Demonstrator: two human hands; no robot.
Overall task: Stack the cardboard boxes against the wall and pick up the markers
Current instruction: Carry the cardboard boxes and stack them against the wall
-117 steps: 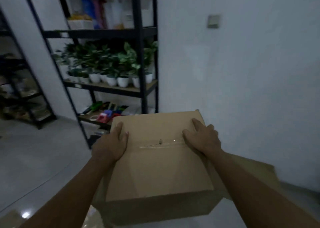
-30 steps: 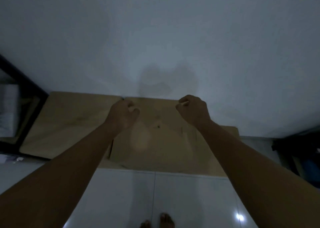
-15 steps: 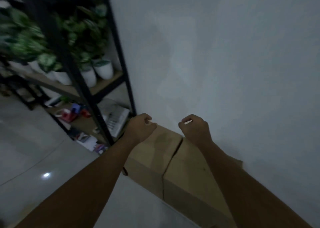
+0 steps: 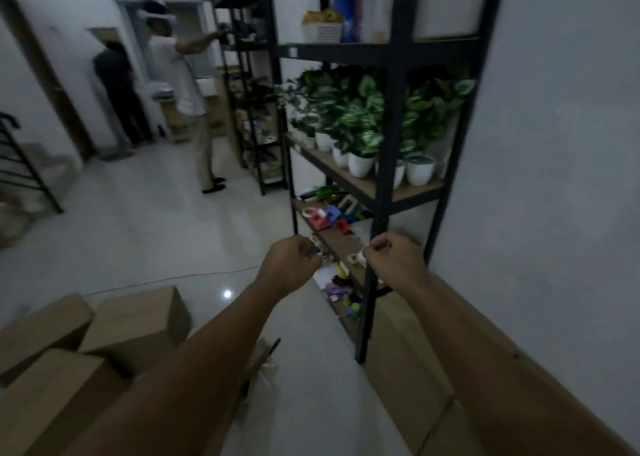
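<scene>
Both my arms reach forward with the hands in the air in front of the black shelf. My left hand [image 4: 291, 265] and my right hand [image 4: 393, 261] have curled fingers and hold nothing. A cardboard box [image 4: 408, 369] stands against the white wall at the lower right, partly hidden by my right arm. Three more cardboard boxes lie on the floor at the lower left: one [image 4: 135, 324] nearest the middle, one [image 4: 41, 327] behind it, one [image 4: 45, 407] at the bottom edge. A thin dark stick [image 4: 273, 346], perhaps a marker, lies by my left forearm.
A tall black shelf [image 4: 384, 164] holds potted plants [image 4: 360, 133] and small coloured items [image 4: 329, 216] on its lower boards. Two people stand at the far left, one [image 4: 187, 95] reaching into another rack. A thin cable [image 4: 173, 277] crosses the glossy tiled floor.
My hands have let go of the box that now stands against the wall and have curled up. The view has swung left from the wall to the shelf and the room.
</scene>
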